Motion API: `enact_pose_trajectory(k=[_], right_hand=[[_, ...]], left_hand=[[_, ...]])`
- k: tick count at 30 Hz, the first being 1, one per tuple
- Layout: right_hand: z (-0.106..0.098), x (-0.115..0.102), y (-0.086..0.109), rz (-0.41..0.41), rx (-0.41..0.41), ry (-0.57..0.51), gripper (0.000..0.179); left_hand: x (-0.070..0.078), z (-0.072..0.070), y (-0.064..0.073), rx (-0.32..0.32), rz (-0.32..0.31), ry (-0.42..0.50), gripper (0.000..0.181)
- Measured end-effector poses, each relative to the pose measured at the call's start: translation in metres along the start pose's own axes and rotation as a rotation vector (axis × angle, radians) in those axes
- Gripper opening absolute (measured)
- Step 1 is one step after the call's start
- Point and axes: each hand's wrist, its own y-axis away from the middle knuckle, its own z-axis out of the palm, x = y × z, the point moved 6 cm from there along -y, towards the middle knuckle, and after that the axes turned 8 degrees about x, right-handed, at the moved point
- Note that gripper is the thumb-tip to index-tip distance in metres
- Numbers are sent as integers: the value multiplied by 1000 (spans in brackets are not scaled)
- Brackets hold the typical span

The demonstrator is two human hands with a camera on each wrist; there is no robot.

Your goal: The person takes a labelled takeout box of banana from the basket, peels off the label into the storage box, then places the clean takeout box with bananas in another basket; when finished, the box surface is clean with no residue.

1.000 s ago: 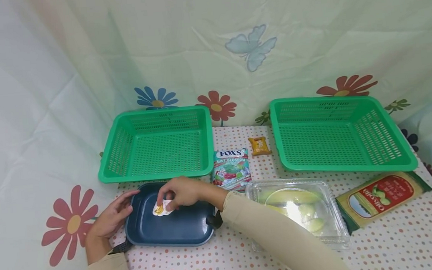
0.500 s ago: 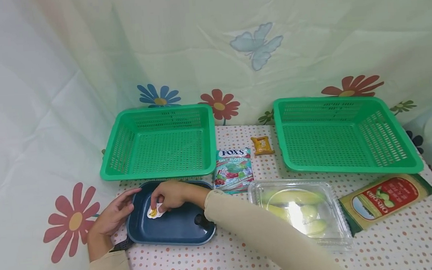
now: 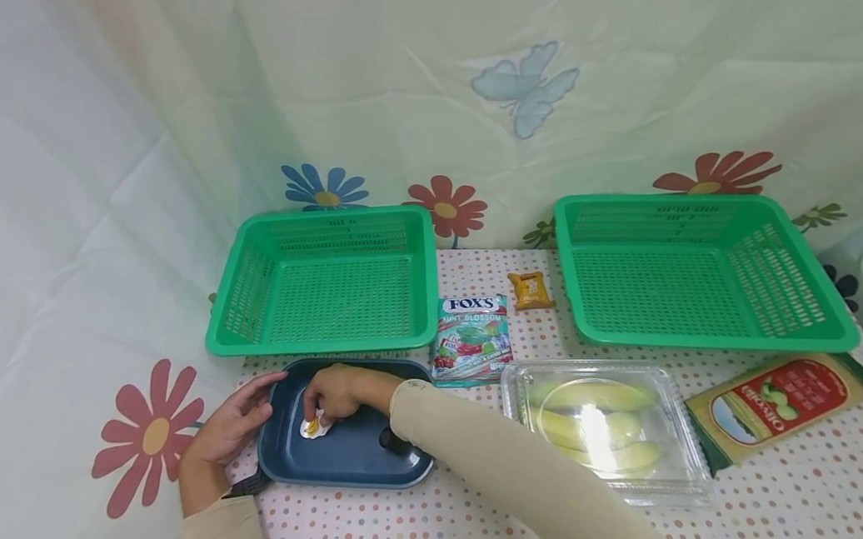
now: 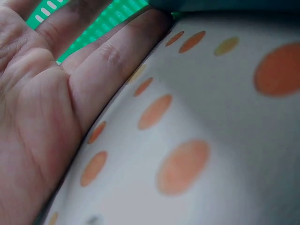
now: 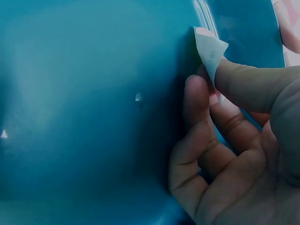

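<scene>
A dark blue rectangular pan [image 3: 332, 460] with rounded corners lies at the front left of the table. Over its left part, my right hand [image 3: 338, 390] pinches a small, thin white piece [image 3: 311, 429] with a yellow banana picture. In the right wrist view, that white piece [image 5: 211, 48] is creased between thumb and fingers, close over the pan's surface. Fairly straight fingers of my left hand [image 3: 224, 426] reach along the pan's left rim, the fingertips right at the far corner. The left wrist view shows the left palm [image 4: 33, 131] beside the dotted tablecloth.
Two green baskets [image 3: 324, 346] stand at the back, left and right. Between them lie a Fox's candy bag [image 3: 472, 342] and a small yellow packet [image 3: 531, 291]. A clear lidded box [image 3: 600, 425] with long pale-yellow items and an Olivoila pouch [image 3: 787, 403] are to the right.
My right hand has moved left and slightly nearer inside the pan, with the white piece in its fingers. My left hand stays at the left rim. The whole view has shifted a little.
</scene>
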Motion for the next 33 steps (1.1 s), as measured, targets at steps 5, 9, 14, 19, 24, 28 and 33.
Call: enact_pose_trajectory(k=[5, 9, 14, 19, 24, 28, 33], right_hand=[[0, 3, 0, 3, -3, -11, 21], [1, 3, 0, -1, -4, -25, 22], [1, 4, -1, -8, -3, -25, 22], [2, 5, -2, -9, -23, -30, 21], [3, 6, -1, -20, -45, -33, 22], [4, 7, -1, -20, -54, -61, 19], [5, 8, 0, -4, -58, -91, 19]], left_hand=[[2, 2, -2, -2, -2, 3, 50], [2, 2, -3, 1, 0, 9, 49], [1, 1, -3, 8, 2, 11, 50], [1, 0, -2, 13, -5, 5, 50], [2, 1, -2, 24, -20, -14, 50], [3, 1, -1, 23, -17, -13, 49], [2, 0, -1, 28, -20, -19, 49]])
